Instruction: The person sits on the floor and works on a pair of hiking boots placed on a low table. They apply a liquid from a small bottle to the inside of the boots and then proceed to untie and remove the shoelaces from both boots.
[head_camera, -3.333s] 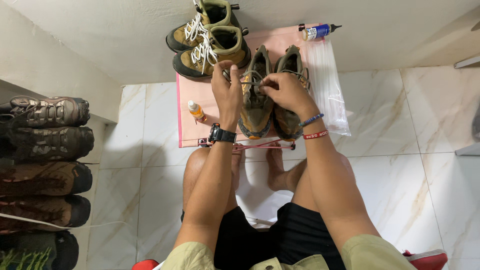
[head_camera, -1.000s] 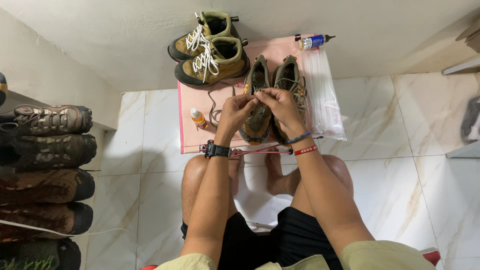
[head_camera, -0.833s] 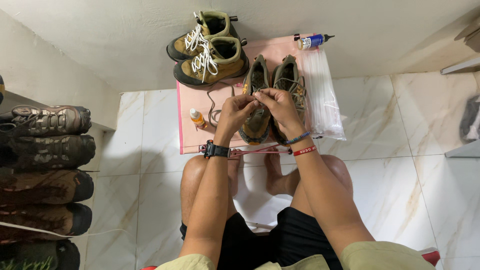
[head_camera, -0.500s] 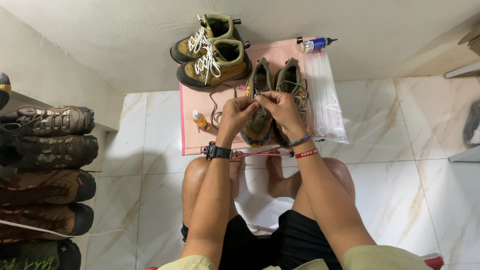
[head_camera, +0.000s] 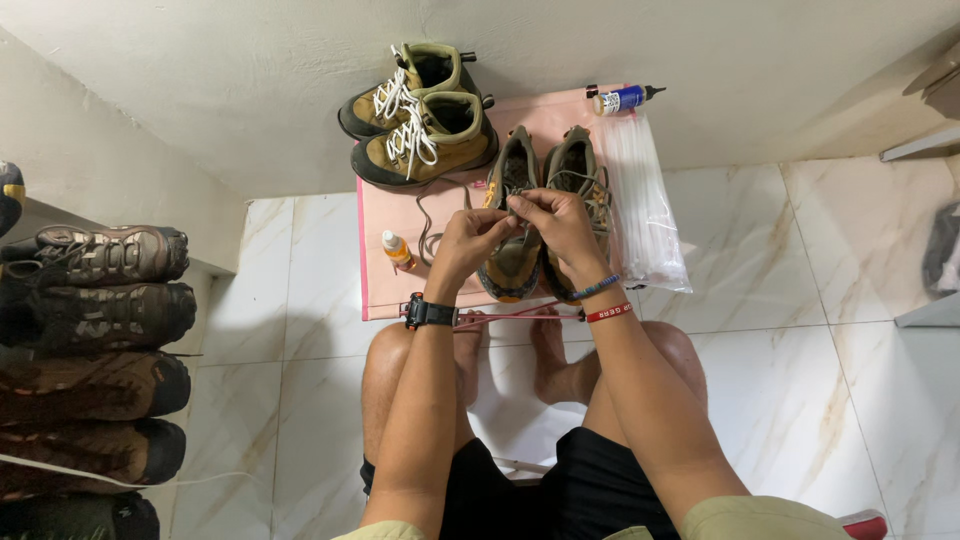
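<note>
- The left hand (head_camera: 468, 240) and right hand (head_camera: 556, 222) meet above a pair of unlaced brown shoes (head_camera: 540, 212) that lie side by side, toes toward the person, on a pink mat (head_camera: 385, 215) on the floor.
- Both grips are pressed together, fingertips pinching a thin lace (head_camera: 512, 208) right over the left shoe's tongue; the lace end sits between the two grips, which nearly touch.
- A dark lace trails loose on the mat just left of the shoes, beside a small orange-capped bottle (head_camera: 397, 249).
- A laced tan pair of boots (head_camera: 420, 115) stands behind, touching the mat's far corner.
- A clear plastic bag (head_camera: 645, 210) lies just right of the shoes, a blue-labelled bottle (head_camera: 620, 98) beyond it.
- More boots line a shelf (head_camera: 95, 340) at far left.
</note>
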